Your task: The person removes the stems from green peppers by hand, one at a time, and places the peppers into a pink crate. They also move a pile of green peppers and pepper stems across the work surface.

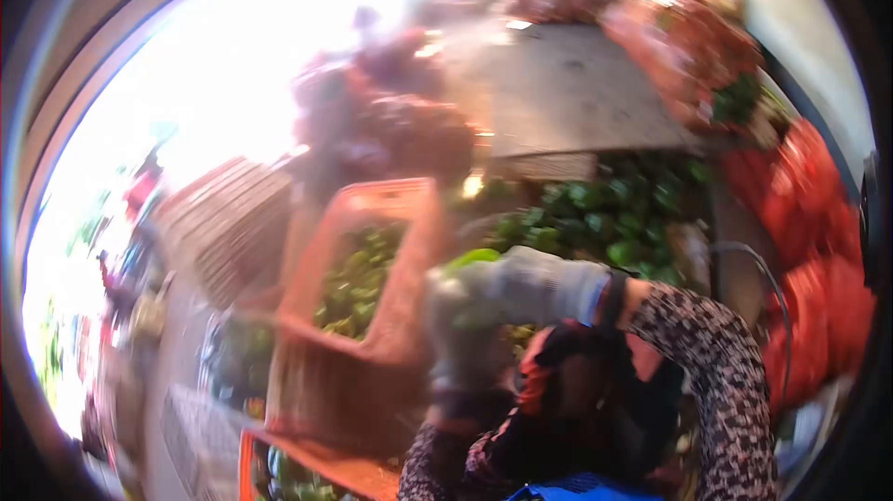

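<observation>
My left hand point(456, 320), in a pale work glove and smeared by motion, is raised in front of my body. Meeting it from the right is my right hand point(544, 282), gloved too, with its fingers curled in. A bright green vegetable point(474, 259), which looks like a pepper, shows at the top where the hands come together. Both hands seem closed around it, but the blur hides the exact grip. Just beyond them lies a heap of glossy dark green vegetables point(605, 213), also pepper-like. Left of my hands stands an orange crate point(423, 250) with smaller green produce inside.
Another orange crate point(316, 450) stands low at the front left, near stacked crates point(223, 222). Red mesh sacks point(809, 315) line the right side, and a filled sack point(688, 54) lies behind. A grey board point(577, 82) spans the back. Strong light washes out the upper left.
</observation>
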`<state>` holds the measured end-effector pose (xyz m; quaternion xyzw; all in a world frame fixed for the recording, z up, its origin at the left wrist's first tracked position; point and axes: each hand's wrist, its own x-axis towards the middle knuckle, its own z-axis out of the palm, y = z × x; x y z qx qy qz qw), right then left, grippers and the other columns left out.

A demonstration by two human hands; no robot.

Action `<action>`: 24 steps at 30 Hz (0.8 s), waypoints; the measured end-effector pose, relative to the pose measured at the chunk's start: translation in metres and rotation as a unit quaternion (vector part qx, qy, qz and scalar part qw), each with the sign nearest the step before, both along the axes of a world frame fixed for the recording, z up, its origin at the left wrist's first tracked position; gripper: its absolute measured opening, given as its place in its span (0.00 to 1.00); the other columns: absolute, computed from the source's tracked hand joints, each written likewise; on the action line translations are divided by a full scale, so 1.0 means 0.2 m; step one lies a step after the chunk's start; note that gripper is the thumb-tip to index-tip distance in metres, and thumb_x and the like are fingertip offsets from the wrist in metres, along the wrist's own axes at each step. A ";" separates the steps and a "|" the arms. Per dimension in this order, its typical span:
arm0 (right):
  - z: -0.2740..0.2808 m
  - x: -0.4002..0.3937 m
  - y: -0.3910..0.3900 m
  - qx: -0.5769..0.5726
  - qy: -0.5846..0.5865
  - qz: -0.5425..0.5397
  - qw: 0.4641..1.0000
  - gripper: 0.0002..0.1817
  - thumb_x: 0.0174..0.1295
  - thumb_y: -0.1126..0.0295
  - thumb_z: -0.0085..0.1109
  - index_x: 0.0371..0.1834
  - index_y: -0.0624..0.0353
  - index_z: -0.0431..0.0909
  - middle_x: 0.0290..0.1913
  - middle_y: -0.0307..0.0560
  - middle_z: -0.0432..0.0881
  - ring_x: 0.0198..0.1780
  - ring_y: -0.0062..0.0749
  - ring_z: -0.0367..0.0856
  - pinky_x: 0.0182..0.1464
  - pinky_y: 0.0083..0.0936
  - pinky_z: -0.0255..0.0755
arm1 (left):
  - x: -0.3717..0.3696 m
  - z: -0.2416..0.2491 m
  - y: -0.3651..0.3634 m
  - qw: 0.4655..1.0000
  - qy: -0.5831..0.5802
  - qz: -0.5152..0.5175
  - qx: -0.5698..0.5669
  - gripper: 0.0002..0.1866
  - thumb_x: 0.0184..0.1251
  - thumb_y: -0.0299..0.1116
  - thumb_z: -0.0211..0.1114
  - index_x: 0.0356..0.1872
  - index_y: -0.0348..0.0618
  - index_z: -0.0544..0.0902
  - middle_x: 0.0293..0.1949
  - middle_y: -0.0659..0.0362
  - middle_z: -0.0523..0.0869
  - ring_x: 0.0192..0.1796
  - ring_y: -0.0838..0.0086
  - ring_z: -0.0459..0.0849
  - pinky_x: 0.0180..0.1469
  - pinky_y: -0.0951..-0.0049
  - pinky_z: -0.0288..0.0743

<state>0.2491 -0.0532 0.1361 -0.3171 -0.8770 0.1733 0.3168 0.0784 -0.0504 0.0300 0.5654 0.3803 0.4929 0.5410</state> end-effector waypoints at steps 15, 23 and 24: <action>-1.13 1.45 -0.53 -0.161 -0.021 -0.536 0.828 0.44 0.68 0.56 0.69 0.85 0.44 0.57 0.64 0.55 0.84 0.58 0.44 0.88 0.59 0.37 0.83 | 0.08 -0.77 -0.30 0.959 0.120 0.005 -0.257 0.20 0.79 0.44 0.62 0.64 0.45 0.82 0.58 0.57 0.87 0.56 0.67 0.87 0.56 0.64 0.85; -1.82 1.63 -0.36 -0.338 -0.126 -0.709 0.606 0.53 0.60 0.50 0.76 0.85 0.45 0.53 0.74 0.63 0.75 0.66 0.56 0.82 0.67 0.44 0.77 | 0.05 -0.69 0.35 0.973 0.162 0.115 -0.119 0.17 0.80 0.38 0.62 0.63 0.44 0.82 0.57 0.58 0.88 0.53 0.69 0.88 0.52 0.68 0.86; -1.86 1.66 -0.34 -0.346 -0.119 -0.705 0.607 0.52 0.59 0.50 0.76 0.84 0.47 0.55 0.74 0.64 0.74 0.66 0.59 0.81 0.66 0.44 0.77 | 0.02 -0.66 0.42 0.976 0.155 0.123 -0.096 0.17 0.80 0.38 0.62 0.63 0.43 0.82 0.56 0.58 0.88 0.53 0.69 0.89 0.52 0.68 0.87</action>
